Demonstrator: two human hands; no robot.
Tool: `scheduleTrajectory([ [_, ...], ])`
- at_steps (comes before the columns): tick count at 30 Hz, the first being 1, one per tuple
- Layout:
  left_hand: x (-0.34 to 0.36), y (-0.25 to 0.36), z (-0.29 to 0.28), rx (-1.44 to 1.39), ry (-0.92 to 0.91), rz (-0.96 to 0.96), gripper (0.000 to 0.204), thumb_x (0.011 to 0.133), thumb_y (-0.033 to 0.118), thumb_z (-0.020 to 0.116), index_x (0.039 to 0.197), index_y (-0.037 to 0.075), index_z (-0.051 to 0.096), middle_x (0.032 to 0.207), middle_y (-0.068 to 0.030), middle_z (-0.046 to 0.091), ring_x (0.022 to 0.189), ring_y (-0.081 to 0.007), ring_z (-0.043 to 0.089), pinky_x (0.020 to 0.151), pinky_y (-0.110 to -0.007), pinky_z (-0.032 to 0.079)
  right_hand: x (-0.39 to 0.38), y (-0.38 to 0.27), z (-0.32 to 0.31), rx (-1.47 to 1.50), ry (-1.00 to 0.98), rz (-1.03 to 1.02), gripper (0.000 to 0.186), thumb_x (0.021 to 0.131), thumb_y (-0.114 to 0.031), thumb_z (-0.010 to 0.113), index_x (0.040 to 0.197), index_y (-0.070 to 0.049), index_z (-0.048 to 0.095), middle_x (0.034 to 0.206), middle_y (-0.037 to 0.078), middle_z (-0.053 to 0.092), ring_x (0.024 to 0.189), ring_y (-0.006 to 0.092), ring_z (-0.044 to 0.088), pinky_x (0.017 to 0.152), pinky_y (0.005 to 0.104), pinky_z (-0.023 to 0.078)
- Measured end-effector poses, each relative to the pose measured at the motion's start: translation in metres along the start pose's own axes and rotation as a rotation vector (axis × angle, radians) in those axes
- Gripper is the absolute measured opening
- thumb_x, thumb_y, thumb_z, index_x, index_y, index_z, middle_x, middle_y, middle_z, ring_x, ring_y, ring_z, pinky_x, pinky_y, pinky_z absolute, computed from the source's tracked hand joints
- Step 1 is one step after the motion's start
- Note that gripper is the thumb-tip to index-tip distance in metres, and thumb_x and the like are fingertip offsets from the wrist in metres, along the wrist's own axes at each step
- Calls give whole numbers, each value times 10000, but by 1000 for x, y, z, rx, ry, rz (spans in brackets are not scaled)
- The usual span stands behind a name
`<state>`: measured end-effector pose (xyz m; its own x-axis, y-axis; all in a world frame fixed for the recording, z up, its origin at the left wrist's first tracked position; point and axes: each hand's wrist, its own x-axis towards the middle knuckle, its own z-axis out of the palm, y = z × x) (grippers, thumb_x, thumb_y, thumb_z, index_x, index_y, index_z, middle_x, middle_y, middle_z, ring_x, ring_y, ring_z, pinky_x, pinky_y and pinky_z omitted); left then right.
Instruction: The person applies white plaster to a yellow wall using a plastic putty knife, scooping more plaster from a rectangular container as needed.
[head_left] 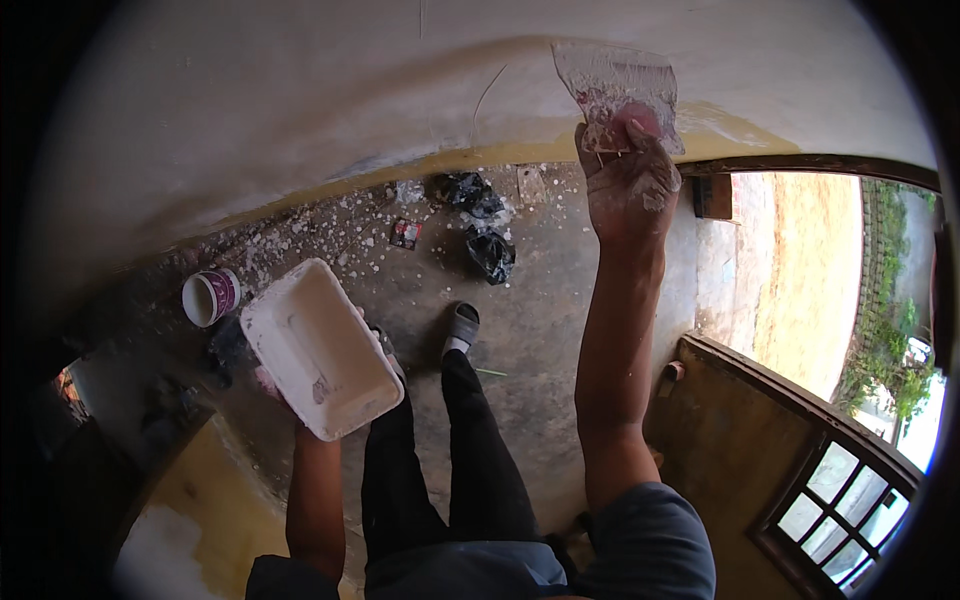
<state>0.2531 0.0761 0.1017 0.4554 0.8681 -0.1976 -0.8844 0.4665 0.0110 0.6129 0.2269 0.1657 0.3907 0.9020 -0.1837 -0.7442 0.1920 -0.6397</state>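
Observation:
In my right hand (632,195) is a clear, flexible plastic putty spreader (615,80), smeared with white filler. My fingers and thumb pinch its lower part, and its broad edge is up at the pale wall (350,90); I cannot tell whether it touches. A white rectangular tray (322,345) rests on my left hand (268,384), tilted, with whitish residue coating its inside. Most of that hand is hidden beneath the tray; only a bit shows at its left side. Along the wall's base runs a bare yellowish strip (440,160).
White splatters dot the grey floor (540,330). A purple and white bucket (211,297) lies at left. Crumpled black plastic bags (490,253) and a small red-black packet (405,234) lie near the wall. An open doorway (800,270) and a wooden door with panes (840,510) are at right.

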Motion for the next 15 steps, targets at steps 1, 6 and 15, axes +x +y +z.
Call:
scheduleTrajectory([
  [1,-2,3,0,11,2,2,1106,688,602,721,1501,211,81,1529,-225,86,1338,-485,230,1036,-720,149,-2,0,-14,-16,44,6,123,859,-76,538,960,-18,578,917,109,610,909,265,619,844,435,528],
  [6,0,8,-17,73,82,37,1118,679,615,717,1501,201,82,1530,-225,83,1337,-483,229,1038,-720,145,22,60,-129,-152,239,158,107,810,1,551,906,-43,568,837,56,571,785,239,597,773,405,553],
  [15,16,-25,15,130,128,-21,1101,659,611,740,1473,133,173,1452,-232,281,1258,-435,394,970,-661,354,55,98,-19,-567,276,-128,230,819,50,544,1046,16,523,994,132,576,933,248,581,809,355,522],
])
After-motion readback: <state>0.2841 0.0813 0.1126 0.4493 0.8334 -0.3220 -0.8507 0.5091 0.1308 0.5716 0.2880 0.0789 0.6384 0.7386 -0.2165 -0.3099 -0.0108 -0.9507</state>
